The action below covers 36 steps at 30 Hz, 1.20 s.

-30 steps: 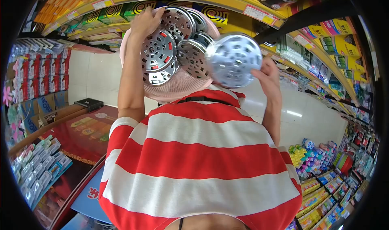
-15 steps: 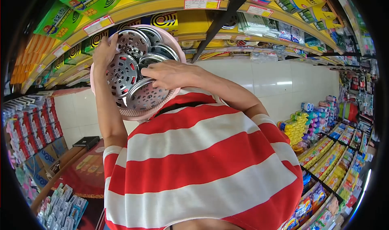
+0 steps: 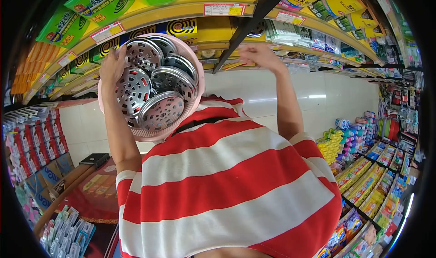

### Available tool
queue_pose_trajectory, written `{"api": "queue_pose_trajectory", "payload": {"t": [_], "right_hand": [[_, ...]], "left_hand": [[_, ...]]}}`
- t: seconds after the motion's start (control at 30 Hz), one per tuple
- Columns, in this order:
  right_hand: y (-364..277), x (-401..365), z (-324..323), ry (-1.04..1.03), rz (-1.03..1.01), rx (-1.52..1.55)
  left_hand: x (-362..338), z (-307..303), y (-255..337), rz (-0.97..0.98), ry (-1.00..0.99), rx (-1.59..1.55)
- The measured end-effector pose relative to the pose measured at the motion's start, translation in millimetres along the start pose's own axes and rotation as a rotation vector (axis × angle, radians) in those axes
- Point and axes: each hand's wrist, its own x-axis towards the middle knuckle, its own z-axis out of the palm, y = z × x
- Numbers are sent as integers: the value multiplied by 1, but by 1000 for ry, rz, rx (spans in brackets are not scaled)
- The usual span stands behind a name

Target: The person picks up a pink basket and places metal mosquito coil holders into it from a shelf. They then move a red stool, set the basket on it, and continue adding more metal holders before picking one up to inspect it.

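A pink plastic basin (image 3: 199,107) is held against the front of the shelves, full of several round silver mosquito coil tins with slotted lids. One mosquito coil tin (image 3: 161,111) leans at the near side, and another tin (image 3: 133,92) lies at the left. My left hand (image 3: 113,66) is closed over the basin's left rim, its fingertips beside the upper-left tin (image 3: 144,54). Out to the right of the basin, my right hand (image 3: 264,58) is raised in front of a lower shelf. Its slightly blurred fingers point left, loosely apart, and nothing shows in them.
Yellow shelves ahead carry green mosquito coil packs (image 3: 103,3) and price labels. A black shelf post (image 3: 254,19) slants between the basin and my right hand. A dark red table (image 3: 93,190) stands at lower left. Stacked bottles (image 3: 334,146) and packaged goods line the right.
My right hand has left the tins and moved right and up, away from the basin. The tin it was touching lies flatter. My left hand and the basin have shifted slightly left and down.
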Motion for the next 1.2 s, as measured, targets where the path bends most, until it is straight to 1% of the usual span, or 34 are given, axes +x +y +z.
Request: {"api": "queue_pose_trajectory", "payload": {"t": [0.07,0.13,0.17,0.27,0.37,0.5,0.57,0.67,0.77,0.87,0.93,1.03,1.17,1.2], "right_hand": [[51,27,-31,132,184,65],[106,65,-46,375,268,148],[122,78,-55,504,309,191],[127,104,-55,750,467,447],[117,113,-53,869,571,428],[124,123,-59,889,579,580],[119,120,-58,899,575,629],[118,117,-55,839,557,658],[119,114,-53,791,489,762],[113,109,-52,764,428,786],[107,108,-51,802,389,771],[103,108,-50,871,319,753],[99,102,-44,999,160,794],[97,98,-42,977,143,776]], "left_hand": [[-4,-4,2,-9,10,10],[-8,-9,4,-30,-14,17],[-9,-10,7,-33,-27,17],[-14,-14,10,-59,-32,11],[-19,-15,10,-57,-24,-9],[-20,-9,-1,-61,2,-48],[-22,-11,0,-70,-38,-40],[-23,-12,4,-82,-43,-10],[-22,-12,10,-86,-42,24],[-21,-12,12,-81,-45,34],[-20,-15,15,-86,-83,38],[-20,-8,11,-55,7,71],[-18,-14,15,-47,-57,36],[-17,-16,16,-39,-71,22]]}}
